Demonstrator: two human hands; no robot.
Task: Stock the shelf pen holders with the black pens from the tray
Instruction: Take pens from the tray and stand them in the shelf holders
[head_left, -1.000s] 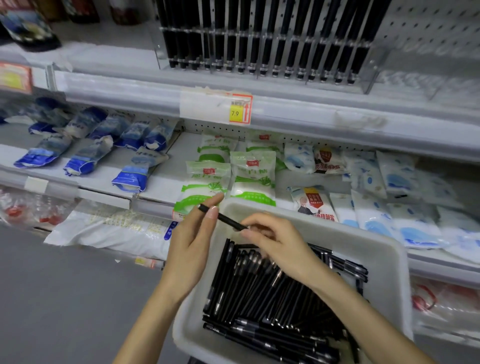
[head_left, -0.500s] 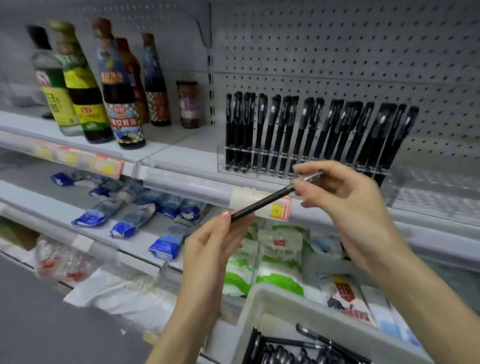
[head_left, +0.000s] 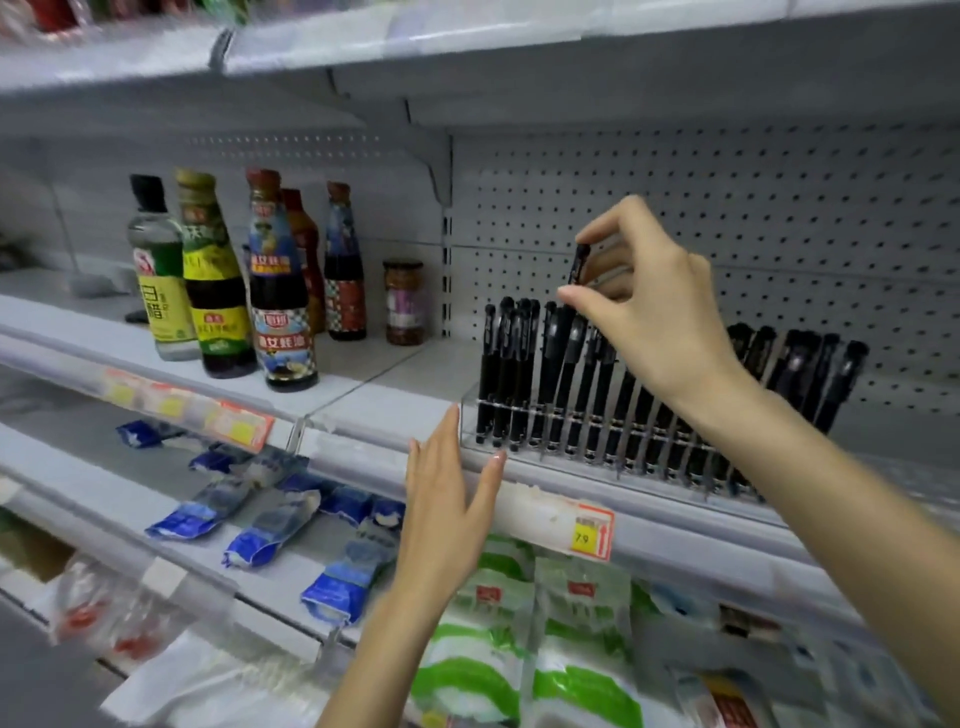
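Observation:
A clear pen holder (head_left: 470, 415) stands on the middle shelf, filled with a row of upright black pens (head_left: 511, 364). My right hand (head_left: 649, 301) is above that row, fingertips pinching the top end of one black pen (head_left: 578, 266) held nearly upright, its lower part among the standing pens. My left hand (head_left: 447, 499) is open, fingers spread, just in front of the shelf edge by the holder's left corner, holding nothing. The tray is out of view.
Sauce bottles (head_left: 280, 291) and a small jar (head_left: 404, 301) stand left of the holder. A yellow price tag (head_left: 589, 530) hangs on the shelf rail. Blue packets (head_left: 260, 530) and green-and-white packets (head_left: 478, 649) lie on the shelf below. Pegboard (head_left: 779, 208) backs the shelf.
The view rose from the tray to the shelf. My left hand let go of the pen and opened. My right hand lifted the pen and turned it upright over the holder.

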